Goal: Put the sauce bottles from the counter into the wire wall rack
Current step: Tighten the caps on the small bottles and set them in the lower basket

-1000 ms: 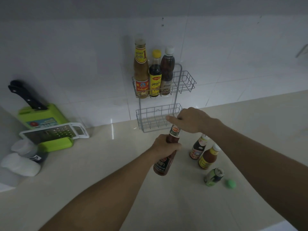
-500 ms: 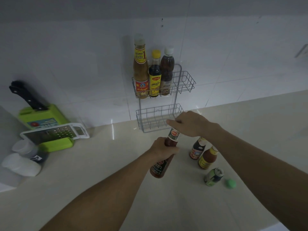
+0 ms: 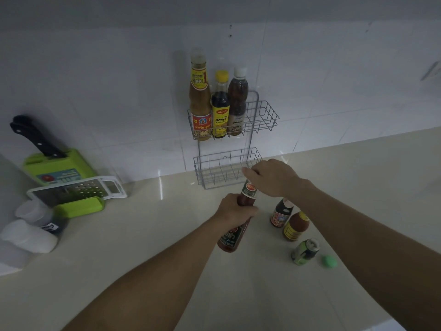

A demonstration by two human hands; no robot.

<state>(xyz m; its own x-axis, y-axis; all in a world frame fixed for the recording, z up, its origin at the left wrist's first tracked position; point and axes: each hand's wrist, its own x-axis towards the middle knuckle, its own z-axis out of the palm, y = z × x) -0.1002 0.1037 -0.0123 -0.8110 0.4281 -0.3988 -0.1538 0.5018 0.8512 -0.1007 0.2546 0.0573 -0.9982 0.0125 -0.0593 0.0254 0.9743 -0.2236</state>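
Note:
A two-tier wire wall rack [image 3: 262, 115] hangs on the tiled wall. Its upper basket holds three sauce bottles [image 3: 220, 108] at the left; the lower basket [image 3: 214, 168] holds nothing. I hold a red sauce bottle [image 3: 235, 237] tilted above the counter, just in front of the lower basket. My left hand [image 3: 235, 210] grips its body and my right hand [image 3: 272, 176] covers its cap. Two smaller sauce bottles, one dark [image 3: 280, 215] and one orange-red [image 3: 296, 226], stand on the counter under my right forearm.
A green drink can [image 3: 305, 252] and a small green cap [image 3: 329, 261] lie on the counter at the right. At the left sit a green knife block with a black knife [image 3: 57, 163], a grater [image 3: 78, 189] and white containers [image 3: 28, 235].
The red bottle has shifted slightly with both hands still on it; its base sits a little lower and left than a second ago. Nothing else has moved.

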